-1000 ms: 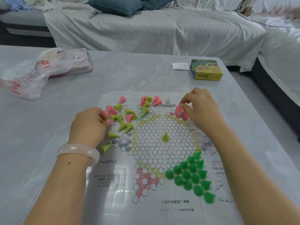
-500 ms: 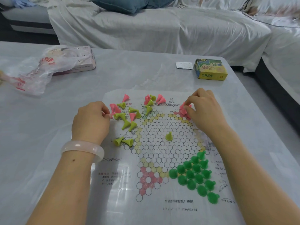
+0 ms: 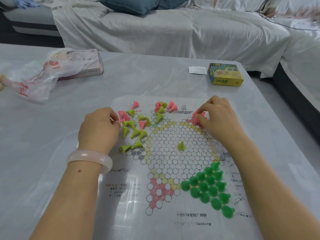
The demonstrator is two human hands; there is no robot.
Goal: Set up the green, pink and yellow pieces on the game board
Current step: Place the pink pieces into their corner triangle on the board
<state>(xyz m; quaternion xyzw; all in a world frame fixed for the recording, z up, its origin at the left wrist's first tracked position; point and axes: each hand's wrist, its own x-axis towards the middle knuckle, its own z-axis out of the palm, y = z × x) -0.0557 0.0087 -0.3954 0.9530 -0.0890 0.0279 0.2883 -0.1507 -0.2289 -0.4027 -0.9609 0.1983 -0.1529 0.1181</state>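
Both grips pinching pink pieces: left hand (image 3: 98,126) beside scattered yellow pieces (image 3: 134,130), right hand (image 3: 216,116) at board (image 3: 173,153) corner.

Both forearms reach forward from the near edge, palms down. The left hand (image 3: 99,129), a pale bangle on its wrist, is curled with fingertips pinched at its far right side. The right hand (image 3: 218,118) arches farther right, fingers bent down and pinched together.
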